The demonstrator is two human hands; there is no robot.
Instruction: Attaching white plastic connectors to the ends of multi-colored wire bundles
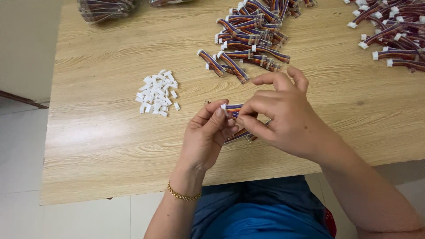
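At the top left edge of the bench (102, 146), a clear bag of wire bundles (104, 8) was cut off by the frame, its contents hard to make out. Right of it and nearer the person, a small heap of white plastic connector housings (157, 93) lay loose on the wood. Just right of that heap, the left hand (208, 132) was closed in a pinch, thumb and forefinger gripping the white end of a short multicoloured ribbon cable (233, 107). Most of this cable was hidden behind the fingers of both hands; only a striped stretch in red, orange, blue and purple showed near its white tip, and another stretch peeked out below the left hand's fingers. Its long axis seemed to run from upper left to lower right, white tip pointing toward the heap, though the covered middle made this uncertain. The right hand (283, 119), further right of the heap, was also closed narrowly on the same cable, fingertips meeting the left's. Beyond the hands lay a pile of finished cables (252, 35), and a second pile (394, 31) at the far right corner was cropped by the frame.
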